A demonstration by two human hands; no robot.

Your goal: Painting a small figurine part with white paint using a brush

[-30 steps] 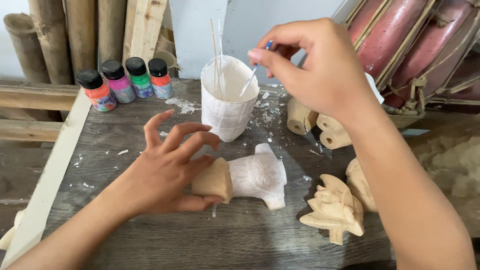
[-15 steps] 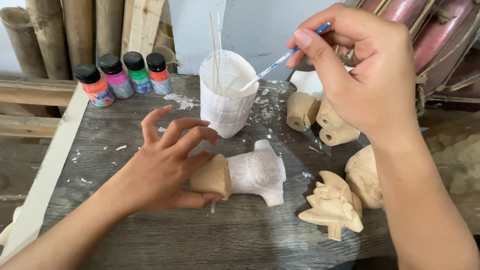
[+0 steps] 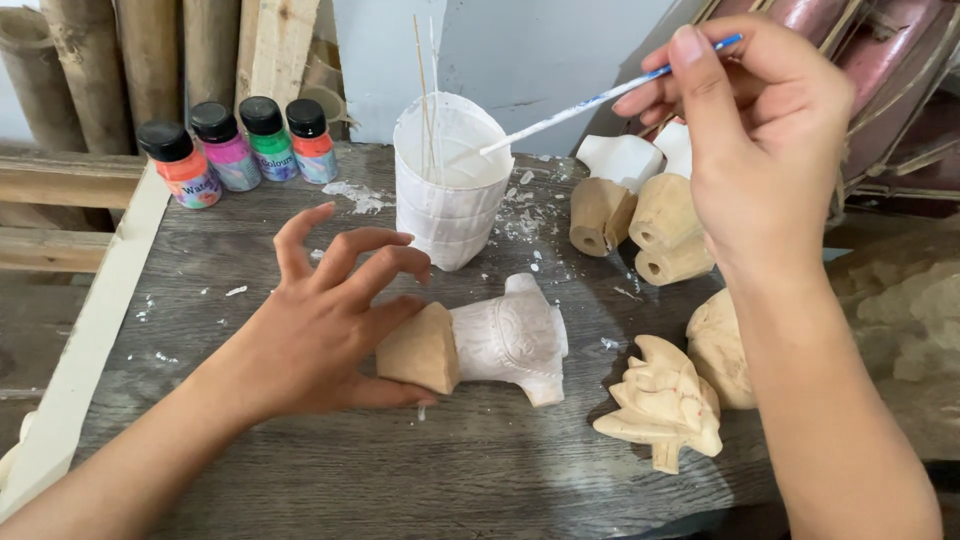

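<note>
My left hand (image 3: 330,320) steadies a carved wooden figure (image 3: 490,340) lying on the grey wooden table (image 3: 400,470), thumb and fingertips on its bare wood base. The figure's upper part is coated white. My right hand (image 3: 765,130) grips a thin blue-handled paintbrush (image 3: 590,100) whose white bristle tip rests over the rim of a white paint cup (image 3: 450,185). Thin sticks stand in that cup.
Several small paint bottles (image 3: 240,145) with black caps stand at the back left. Unpainted wood carvings (image 3: 665,400) lie right of the figure, others (image 3: 640,215) behind it. Bamboo poles (image 3: 90,70) lean at the back left. A pale wooden strip (image 3: 90,330) runs along the table's left edge.
My right hand has risen and drawn back to the right, tilting the brush so that its tip lifts out of the paint to the cup's rim. The left hand keeps its hold.
</note>
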